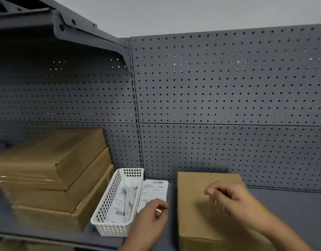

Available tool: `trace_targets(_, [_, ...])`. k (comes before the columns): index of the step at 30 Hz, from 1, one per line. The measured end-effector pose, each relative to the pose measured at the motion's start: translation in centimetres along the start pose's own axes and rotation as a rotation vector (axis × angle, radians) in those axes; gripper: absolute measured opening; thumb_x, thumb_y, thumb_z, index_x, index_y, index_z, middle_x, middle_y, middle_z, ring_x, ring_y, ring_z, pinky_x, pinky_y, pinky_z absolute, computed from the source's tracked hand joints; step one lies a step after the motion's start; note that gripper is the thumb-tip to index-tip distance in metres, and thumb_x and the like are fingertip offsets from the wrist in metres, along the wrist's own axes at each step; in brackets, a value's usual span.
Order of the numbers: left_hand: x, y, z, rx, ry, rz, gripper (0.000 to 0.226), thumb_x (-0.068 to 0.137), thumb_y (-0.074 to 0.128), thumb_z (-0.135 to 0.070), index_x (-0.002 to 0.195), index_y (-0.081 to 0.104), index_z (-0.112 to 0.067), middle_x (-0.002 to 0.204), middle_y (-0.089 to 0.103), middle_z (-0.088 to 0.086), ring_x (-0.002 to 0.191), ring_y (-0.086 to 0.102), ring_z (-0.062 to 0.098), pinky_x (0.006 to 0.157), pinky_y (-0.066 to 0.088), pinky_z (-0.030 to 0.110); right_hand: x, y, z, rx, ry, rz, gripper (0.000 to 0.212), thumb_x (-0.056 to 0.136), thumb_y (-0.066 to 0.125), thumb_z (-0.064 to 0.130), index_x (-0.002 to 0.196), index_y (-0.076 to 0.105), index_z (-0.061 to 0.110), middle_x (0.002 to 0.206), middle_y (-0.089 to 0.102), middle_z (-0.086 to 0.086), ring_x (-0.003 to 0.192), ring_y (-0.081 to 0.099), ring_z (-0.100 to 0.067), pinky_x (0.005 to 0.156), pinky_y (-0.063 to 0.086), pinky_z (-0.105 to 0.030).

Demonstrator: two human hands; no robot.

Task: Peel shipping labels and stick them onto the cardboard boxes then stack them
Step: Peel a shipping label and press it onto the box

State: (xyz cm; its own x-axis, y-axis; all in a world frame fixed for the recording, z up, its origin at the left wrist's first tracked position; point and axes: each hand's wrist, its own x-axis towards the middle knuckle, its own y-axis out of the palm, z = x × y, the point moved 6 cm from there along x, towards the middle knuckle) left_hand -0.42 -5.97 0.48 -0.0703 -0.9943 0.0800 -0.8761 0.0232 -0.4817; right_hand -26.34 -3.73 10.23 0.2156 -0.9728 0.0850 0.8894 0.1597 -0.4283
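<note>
A plain cardboard box [196,205] lies flat on the grey shelf in front of me, with no label on its top. My right hand [228,201] hovers over the box with fingers loosely curled and nothing in them. My left hand [152,214] rests on the near end of a white shipping label sheet [154,189] that lies on the shelf between the box and a white plastic basket [109,198]. More label sheets [123,200] lie inside the basket. Whether the fingers pinch the sheet is unclear.
A stack of three flat cardboard boxes [52,178] stands at the left on the grey shelf [292,211]. A grey pegboard wall [228,96] closes the back. An upper shelf bracket [74,29] overhangs the left side.
</note>
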Motion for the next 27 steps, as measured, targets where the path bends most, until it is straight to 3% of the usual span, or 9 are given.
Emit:
trace_targets(3, [1.1,0.6,-0.2,0.23,0.087,-0.113,0.018,0.093,0.057,-0.032,0.105,0.063,-0.043,0.112,0.057,-0.025,0.103,0.057,0.0,0.091,0.051,0.024,1.0,-0.1,-0.9,-0.168,-0.018,-0.117,0.018,0.103,0.057,0.025,0.094,0.073,0.028,0.08,0.071,0.012,0.068,0.062,-0.012,0.066,0.049,-0.026])
trace_targets(9, [3.3,1.9,1.7,0.584,0.082,-0.121,0.037,0.095,0.044,-0.039,0.13,0.056,-0.035,0.139,0.042,-0.014,0.128,0.04,0.012,0.104,0.041,0.028,2.0,2.0,-3.4,-0.381,-0.055,-0.096,0.013,0.1,0.057,0.031,0.101,0.067,0.039,0.099,0.068,0.022,0.09,0.063,-0.004,0.077,0.052,-0.022])
trace_targets(18, [4.4,2.9,3.1,0.825,0.03,-0.03,0.048,0.101,0.036,-0.049,0.145,0.045,-0.032,0.15,0.04,-0.007,0.137,0.04,0.019,0.109,0.037,0.032,2.5,2.8,-3.9,-0.531,-0.148,-0.077,0.015,0.1,0.054,0.035,0.109,0.065,0.038,0.105,0.057,0.022,0.093,0.059,-0.001,0.078,0.049,-0.017])
trace_targets(27, [4.7,2.4,3.9,0.753,0.038,-0.033,0.057,0.106,0.037,-0.054,0.159,0.029,-0.036,0.162,0.031,-0.01,0.148,0.031,0.015,0.117,0.03,0.03,2.8,3.6,-5.1,-0.558,-0.161,-0.106,0.017,0.096,0.056,0.039,0.11,0.066,0.038,0.107,0.048,0.024,0.09,0.059,-0.006,0.069,0.046,-0.014])
